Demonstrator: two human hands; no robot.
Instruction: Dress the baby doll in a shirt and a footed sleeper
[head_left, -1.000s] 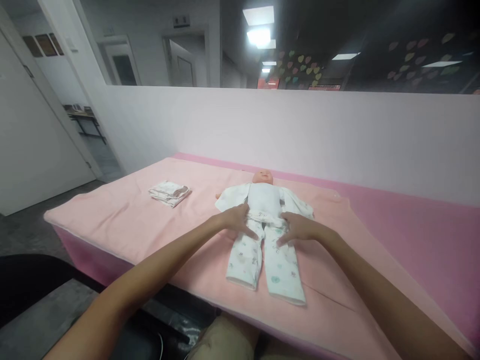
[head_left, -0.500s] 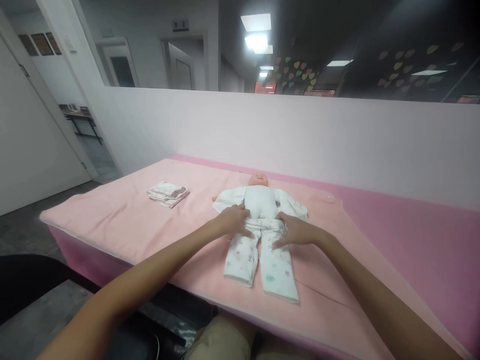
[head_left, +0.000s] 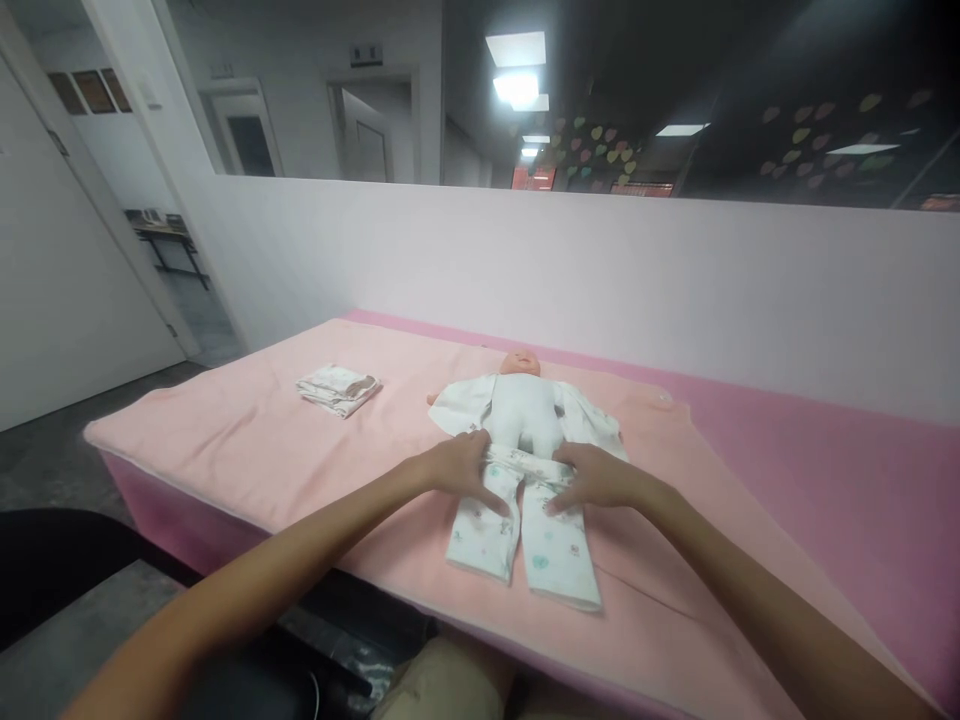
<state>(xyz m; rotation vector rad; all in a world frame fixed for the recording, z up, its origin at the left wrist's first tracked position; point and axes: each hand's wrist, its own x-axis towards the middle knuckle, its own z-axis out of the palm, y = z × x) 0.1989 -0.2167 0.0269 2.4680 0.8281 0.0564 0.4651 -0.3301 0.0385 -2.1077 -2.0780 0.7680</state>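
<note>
Trousers [head_left: 538, 510], pale with small prints, lie on the pink blanket [head_left: 247, 430] at the near side of the bed, legs toward the near edge, waistband on the far side. From where I stand I see the person's left hand [head_left: 466, 468] clamped on the left side of the waistband, fingers at the edge and thumb spread across the front of the left leg. The right hand [head_left: 596, 477] has hold of the right side in much the same way, its thumb on the right leg. The two hands are apart, the waistband bunched between them.

Just beyond it lies a doll [head_left: 523, 405] on its back, head at the far end near the wall [head_left: 562, 260]. Its white torso and the tops of its legs show above the waistband. A white top [head_left: 592, 420] spreads open to either side of it, and a little hand pokes out of the left sleeve. Well to the left, a folded cloth [head_left: 339, 388] rests on the blanket.
</note>
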